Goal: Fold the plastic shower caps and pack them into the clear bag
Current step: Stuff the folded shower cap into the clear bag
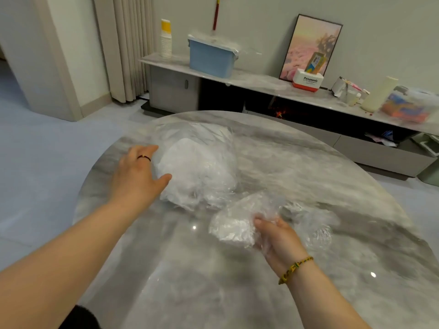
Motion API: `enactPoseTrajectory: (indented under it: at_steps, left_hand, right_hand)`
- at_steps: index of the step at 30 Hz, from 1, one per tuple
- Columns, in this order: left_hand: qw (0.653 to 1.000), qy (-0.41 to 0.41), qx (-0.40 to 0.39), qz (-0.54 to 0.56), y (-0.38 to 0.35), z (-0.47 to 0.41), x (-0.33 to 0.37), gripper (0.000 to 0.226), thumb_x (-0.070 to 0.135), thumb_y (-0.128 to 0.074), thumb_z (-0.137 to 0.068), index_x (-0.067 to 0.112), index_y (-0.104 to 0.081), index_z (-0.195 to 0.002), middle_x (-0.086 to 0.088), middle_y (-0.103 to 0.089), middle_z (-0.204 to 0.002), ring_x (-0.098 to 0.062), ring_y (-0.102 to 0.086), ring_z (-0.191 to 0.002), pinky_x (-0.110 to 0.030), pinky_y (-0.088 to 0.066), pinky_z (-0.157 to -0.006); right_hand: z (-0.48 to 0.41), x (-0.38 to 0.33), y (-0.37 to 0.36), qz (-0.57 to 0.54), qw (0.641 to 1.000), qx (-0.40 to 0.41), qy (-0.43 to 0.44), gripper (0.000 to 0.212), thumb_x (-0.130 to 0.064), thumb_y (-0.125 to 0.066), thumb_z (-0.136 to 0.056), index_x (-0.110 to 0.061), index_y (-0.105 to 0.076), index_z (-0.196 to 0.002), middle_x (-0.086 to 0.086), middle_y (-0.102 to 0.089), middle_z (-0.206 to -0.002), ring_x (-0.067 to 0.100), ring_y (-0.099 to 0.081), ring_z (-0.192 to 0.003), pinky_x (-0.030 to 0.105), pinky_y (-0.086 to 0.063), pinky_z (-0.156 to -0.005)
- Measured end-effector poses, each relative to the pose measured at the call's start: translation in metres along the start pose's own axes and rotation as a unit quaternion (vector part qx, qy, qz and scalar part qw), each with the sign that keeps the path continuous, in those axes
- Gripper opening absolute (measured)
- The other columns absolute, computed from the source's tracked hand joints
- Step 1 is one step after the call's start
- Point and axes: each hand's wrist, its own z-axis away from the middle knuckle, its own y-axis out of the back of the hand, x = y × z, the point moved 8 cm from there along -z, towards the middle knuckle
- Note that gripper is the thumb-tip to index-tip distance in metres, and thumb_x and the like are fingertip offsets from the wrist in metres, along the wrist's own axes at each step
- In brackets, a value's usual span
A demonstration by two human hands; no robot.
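Observation:
A clear bag (199, 167) stuffed with white folded shower caps lies on the round marble table (308, 167). My left hand (139, 172) rests against the bag's left side, fingers spread and thumb on the plastic. A crumpled clear shower cap (234, 227) lies nearer to me, right of centre. My right hand (275, 236) grips it from the right, thumb on top and fingers curled under the plastic. More loose clear plastic (313, 224) spreads out to the right of that hand.
Behind the table runs a low TV cabinet (261, 81) with a blue box (210, 59), stacked paper cups (165, 39), a framed picture (311, 47) and other clutter. Grey floor (47, 150) lies to the left of the table.

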Motion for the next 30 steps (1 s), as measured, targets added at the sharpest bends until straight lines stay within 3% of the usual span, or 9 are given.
enactPoseTrajectory:
  at_steps: [3,6,9,12,16,22,26,28,30]
  left_hand:
    - [0.997,0.063,-0.026,0.035,-0.011,-0.012,-0.029,0.075,0.027,-0.069,-0.081,0.014,-0.029,-0.143,-0.009,-0.027,-0.147,-0.028,-0.033,-0.131,-0.041,-0.032,-0.103]
    - [0.99,0.093,-0.083,0.069,-0.032,-0.017,-0.042,0.071,0.025,-0.066,-0.083,0.019,-0.029,-0.143,-0.007,-0.041,-0.138,-0.03,-0.049,-0.117,-0.04,-0.042,-0.091]
    - [0.989,0.105,-0.078,0.072,-0.035,-0.022,-0.052,0.048,0.015,-0.057,-0.086,0.021,-0.045,-0.133,-0.007,-0.061,-0.11,-0.03,-0.056,-0.1,-0.034,-0.045,-0.079]
    - [0.989,0.112,-0.058,0.08,-0.033,-0.027,-0.064,0.033,0.008,-0.052,-0.085,0.018,-0.058,-0.116,-0.008,-0.067,-0.1,-0.029,-0.061,-0.09,-0.034,-0.047,-0.074]
    - [0.985,0.111,-0.026,0.129,-0.029,-0.031,-0.066,0.021,0.011,-0.051,-0.089,0.016,-0.06,-0.108,-0.007,-0.07,-0.091,-0.029,-0.065,-0.083,-0.042,-0.05,-0.078]
    - [0.988,0.091,-0.046,0.117,-0.034,-0.029,-0.061,0.017,0.019,-0.051,-0.091,0.021,-0.059,-0.106,-0.004,-0.069,-0.091,-0.025,-0.065,-0.085,-0.041,-0.051,-0.077]
    - [0.992,0.082,-0.071,0.066,-0.037,-0.029,-0.058,0.022,0.024,-0.048,-0.091,0.027,-0.056,-0.111,0.002,-0.068,-0.091,-0.022,-0.062,-0.088,-0.035,-0.05,-0.079]
    - [0.993,0.081,-0.079,0.042,-0.038,-0.029,-0.058,0.023,0.025,-0.047,-0.091,0.03,-0.055,-0.113,0.006,-0.067,-0.086,-0.02,-0.061,-0.085,-0.032,-0.049,-0.076]
    - [0.992,0.083,-0.087,0.039,-0.038,-0.029,-0.059,0.025,0.025,-0.048,-0.091,0.03,-0.054,-0.115,0.007,-0.065,-0.082,-0.019,-0.061,-0.085,-0.031,-0.049,-0.076]
  right_hand:
    - [-0.031,0.001,-0.048,-0.033,0.999,-0.036,0.009,0.028,0.013,-0.039,-0.088,-0.008,-0.05,-0.073,-0.003,-0.06,-0.048,0.007,-0.058,-0.04,0.016,-0.046,-0.041]
    - [-0.06,0.002,-0.095,-0.007,0.999,-0.043,0.013,0.03,0.013,-0.039,-0.088,-0.011,-0.046,-0.07,-0.004,-0.053,-0.045,0.005,-0.047,-0.032,0.013,-0.037,-0.037]
    - [-0.086,0.006,-0.127,0.087,0.996,-0.024,0.019,0.035,0.007,-0.044,-0.09,-0.014,-0.036,-0.063,0.003,-0.047,-0.06,0.005,-0.038,-0.028,0.014,-0.031,-0.036]
    - [-0.108,0.004,-0.148,0.243,0.967,0.018,0.076,0.03,-0.006,-0.051,-0.09,-0.014,-0.039,-0.064,0.002,-0.042,-0.064,0.011,-0.04,-0.044,0.018,-0.036,-0.043]
    - [-0.12,-0.01,-0.162,0.4,0.901,0.067,0.154,0.01,-0.004,-0.043,-0.09,-0.012,-0.047,-0.09,-0.005,-0.044,-0.072,0.017,-0.045,-0.072,0.02,-0.033,-0.062]
    - [-0.138,-0.018,-0.156,0.628,0.757,0.125,0.13,0.038,-0.005,-0.038,-0.092,-0.007,-0.031,-0.13,0.01,-0.055,-0.106,0.028,-0.057,-0.089,0.029,-0.037,-0.065]
    - [-0.146,-0.021,-0.162,0.745,0.642,0.118,0.14,0.051,-0.007,-0.043,-0.092,-0.005,-0.02,-0.138,0.008,-0.046,-0.128,0.024,-0.056,-0.105,0.028,-0.04,-0.064]
    - [-0.146,-0.022,-0.162,0.725,0.667,0.118,0.128,0.049,-0.011,-0.044,-0.093,-0.005,-0.023,-0.136,0.009,-0.042,-0.132,0.025,-0.054,-0.108,0.03,-0.041,-0.07]
    - [-0.143,-0.021,-0.157,0.653,0.741,0.113,0.108,0.045,-0.015,-0.045,-0.093,-0.006,-0.027,-0.133,0.009,-0.038,-0.134,0.028,-0.055,-0.105,0.031,-0.039,-0.07]
